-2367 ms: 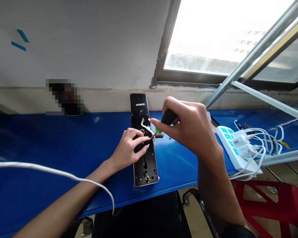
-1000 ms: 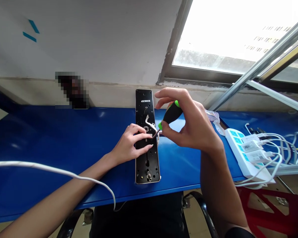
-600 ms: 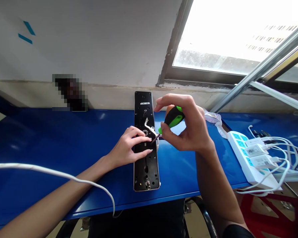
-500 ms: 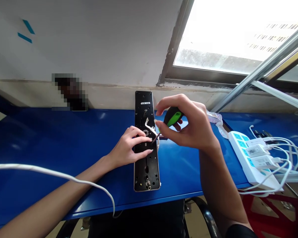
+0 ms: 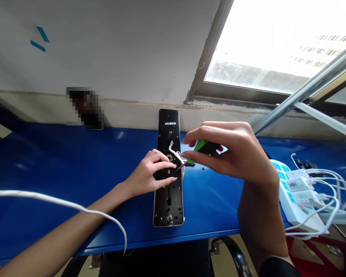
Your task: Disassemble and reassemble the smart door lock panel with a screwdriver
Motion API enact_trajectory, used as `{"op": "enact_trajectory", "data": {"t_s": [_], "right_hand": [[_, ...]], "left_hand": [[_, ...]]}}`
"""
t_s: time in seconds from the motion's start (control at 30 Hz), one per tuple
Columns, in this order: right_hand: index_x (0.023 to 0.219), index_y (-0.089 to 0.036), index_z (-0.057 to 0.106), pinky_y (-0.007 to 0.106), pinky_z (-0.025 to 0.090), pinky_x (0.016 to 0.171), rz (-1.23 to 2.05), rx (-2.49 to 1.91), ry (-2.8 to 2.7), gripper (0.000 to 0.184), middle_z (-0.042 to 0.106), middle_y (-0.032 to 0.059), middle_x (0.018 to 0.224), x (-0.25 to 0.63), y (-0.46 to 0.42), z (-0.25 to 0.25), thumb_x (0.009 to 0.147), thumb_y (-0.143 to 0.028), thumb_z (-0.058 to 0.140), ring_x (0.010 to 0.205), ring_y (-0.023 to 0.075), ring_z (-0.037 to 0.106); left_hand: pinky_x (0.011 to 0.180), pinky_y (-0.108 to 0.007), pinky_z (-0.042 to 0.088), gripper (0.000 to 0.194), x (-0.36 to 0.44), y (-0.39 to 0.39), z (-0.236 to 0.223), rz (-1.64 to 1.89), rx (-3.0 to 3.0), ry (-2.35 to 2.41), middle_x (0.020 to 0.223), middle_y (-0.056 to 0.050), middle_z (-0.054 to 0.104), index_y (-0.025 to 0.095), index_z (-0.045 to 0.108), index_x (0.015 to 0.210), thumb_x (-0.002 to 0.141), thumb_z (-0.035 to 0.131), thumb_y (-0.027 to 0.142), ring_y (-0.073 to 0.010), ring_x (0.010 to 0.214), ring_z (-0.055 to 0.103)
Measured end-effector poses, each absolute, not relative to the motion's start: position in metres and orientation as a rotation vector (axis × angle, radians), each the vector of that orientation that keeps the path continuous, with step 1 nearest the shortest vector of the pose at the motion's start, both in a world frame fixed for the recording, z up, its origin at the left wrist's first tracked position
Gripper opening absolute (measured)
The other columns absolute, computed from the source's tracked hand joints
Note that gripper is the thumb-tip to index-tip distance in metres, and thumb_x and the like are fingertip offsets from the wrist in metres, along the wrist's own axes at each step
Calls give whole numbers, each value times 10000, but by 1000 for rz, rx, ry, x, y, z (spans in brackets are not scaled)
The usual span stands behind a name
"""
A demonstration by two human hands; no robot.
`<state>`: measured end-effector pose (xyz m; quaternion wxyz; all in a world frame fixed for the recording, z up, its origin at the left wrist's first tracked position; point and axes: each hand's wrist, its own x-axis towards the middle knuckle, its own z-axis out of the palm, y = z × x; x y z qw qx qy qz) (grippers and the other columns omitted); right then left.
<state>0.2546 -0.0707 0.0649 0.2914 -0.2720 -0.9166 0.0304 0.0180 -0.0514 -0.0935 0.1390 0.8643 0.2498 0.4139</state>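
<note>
A long black metal plate (image 5: 175,200) with holes, small screws and a white label lies lengthwise on the blue table. My left hand (image 5: 145,171) rests across its middle, fingers spread, index fingertip and thumb on the surface. My right hand (image 5: 236,150) grips a green and black screwdriver (image 5: 201,145) by its handle, thumb below and fingers above. The screwdriver leans steeply to the right, its tip down at the plate beside my left index finger; whether it sits in a screw, I cannot tell. A white-wrapped cable (image 5: 173,148) runs over the plate's right edge near the shaft.
A white power strip (image 5: 285,192) with several plugged-in chargers and cables stands at the right. A white cord (image 5: 54,197) crosses over my left forearm. The wall and window frame (image 5: 233,90) rise behind the blue table (image 5: 118,219). A small dark speck (image 5: 203,169) lies on the tabletop.
My right hand has swung to the right and turned, so the screwdriver's handle tilts lower while its tip stays near the same spot. My left hand keeps its place on the plate.
</note>
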Motion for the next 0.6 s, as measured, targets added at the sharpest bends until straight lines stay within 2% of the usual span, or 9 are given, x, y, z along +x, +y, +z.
{"op": "enact_trajectory", "data": {"t_s": [0.1, 0.17, 0.23, 0.33, 0.4, 0.53, 0.6], "right_hand": [[1219, -165, 651, 229, 555, 710, 135, -703, -2467, 326, 742, 21, 1042, 256, -71, 65, 901, -95, 639, 839, 98, 687], [1265, -149, 624, 228, 562, 734, 152, -680, -2469, 419, 732, 31, 1089, 256, -71, 65, 853, -69, 638, 874, 104, 690], [1214, -142, 650, 219, 543, 696, 136, -693, -2458, 361, 732, 23, 1035, 256, -70, 65, 856, -110, 681, 828, 96, 681], [1066, -152, 702, 206, 501, 638, 86, -726, -2439, 165, 735, -2, 913, 256, -69, 64, 903, -165, 721, 740, 73, 654], [1055, -151, 708, 198, 501, 648, 91, -717, -2437, 128, 740, -4, 906, 256, -70, 64, 928, -145, 696, 725, 62, 649], [1295, -156, 627, 203, 556, 737, 195, -703, -2454, 421, 743, 23, 1100, 255, -72, 66, 886, -53, 629, 839, 79, 693], [1321, -151, 607, 229, 573, 775, 209, -694, -2460, 464, 735, 37, 1141, 254, -72, 66, 866, -65, 635, 912, 109, 706]], "left_hand": [[882, -382, 534, 298, 19, -51, -93, 1199, 2496, 727, 985, -55, 694, 211, 757, 1127, 850, 840, 282, -214, 966, 605], [876, -381, 536, 294, 19, -51, -94, 1205, 2491, 730, 982, -54, 694, 213, 757, 1123, 851, 839, 289, -211, 961, 604], [878, -383, 537, 288, 19, -52, -94, 1200, 2483, 735, 992, -54, 698, 217, 754, 1116, 852, 839, 294, -213, 970, 609], [892, -397, 535, 291, 18, -53, -94, 1174, 2485, 757, 1007, -53, 702, 224, 750, 1127, 859, 836, 295, -217, 990, 616], [895, -401, 535, 298, 17, -54, -94, 1156, 2494, 761, 1013, -53, 701, 227, 749, 1141, 863, 833, 290, -217, 996, 614], [886, -393, 546, 297, 16, -55, -93, 1152, 2505, 755, 1015, -58, 697, 209, 744, 1140, 866, 831, 282, -212, 988, 604], [891, -394, 550, 295, 16, -54, -93, 1156, 2501, 757, 1010, -60, 696, 200, 741, 1136, 865, 830, 274, -213, 990, 599]]}}
